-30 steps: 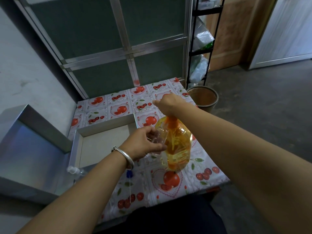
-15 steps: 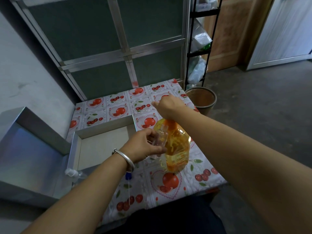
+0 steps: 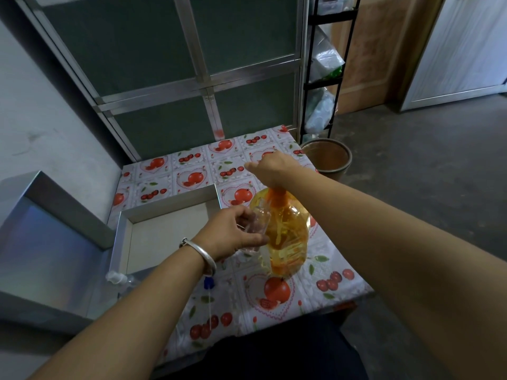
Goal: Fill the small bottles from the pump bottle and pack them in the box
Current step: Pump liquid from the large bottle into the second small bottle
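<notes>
A large pump bottle (image 3: 288,237) of yellow-orange liquid with an orange pump stands on the fruit-patterned table (image 3: 274,292). My right hand (image 3: 274,167) sits on top of the orange pump head, fingers curled over it. My left hand (image 3: 233,231) grips a small clear bottle (image 3: 256,226), tilted, right against the pump bottle's left shoulder. The open silver box (image 3: 164,207) lies left of the hands, nothing visible in the part of its floor that shows. Another small clear bottle with a white cap (image 3: 118,278) lies by the box's near corner. A blue-capped dropper part (image 3: 209,283) lies under my left wrist.
The silver box lid (image 3: 49,242) leans at the far left. A round brown bin (image 3: 326,157) stands on the floor past the table's far right corner, beside a black shelf rack (image 3: 323,78) with plastic bags. A glass partition backs the table.
My right hand first dropped on the pump head, then rose a little with the orange pump neck showing again. The left hand kept the small bottle beside the spout.
</notes>
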